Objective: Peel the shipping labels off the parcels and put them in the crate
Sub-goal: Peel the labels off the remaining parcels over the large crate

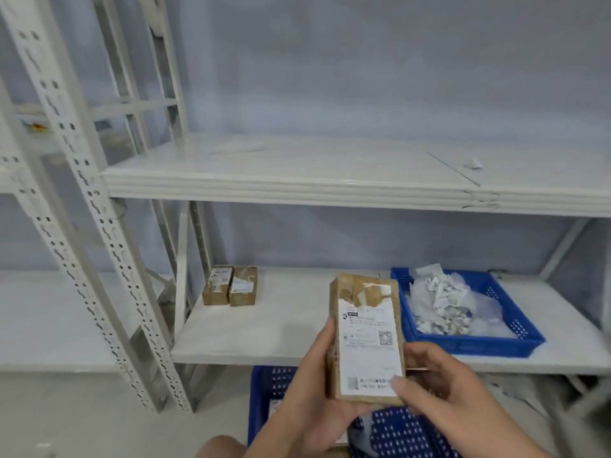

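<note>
I hold a brown cardboard parcel upright in front of the lower shelf. A white shipping label covers most of its front; the top strip is torn away. My left hand grips the parcel from the left and underneath. My right hand holds the right side, thumb pressing the label's lower right corner. A blue crate on the shelf to the right holds a heap of peeled labels. Two more labelled parcels stand at the shelf's left.
A second blue crate sits on the floor below my hands, partly hidden. White metal shelving has a perforated upright at the left and an upper shelf with a paper scrap.
</note>
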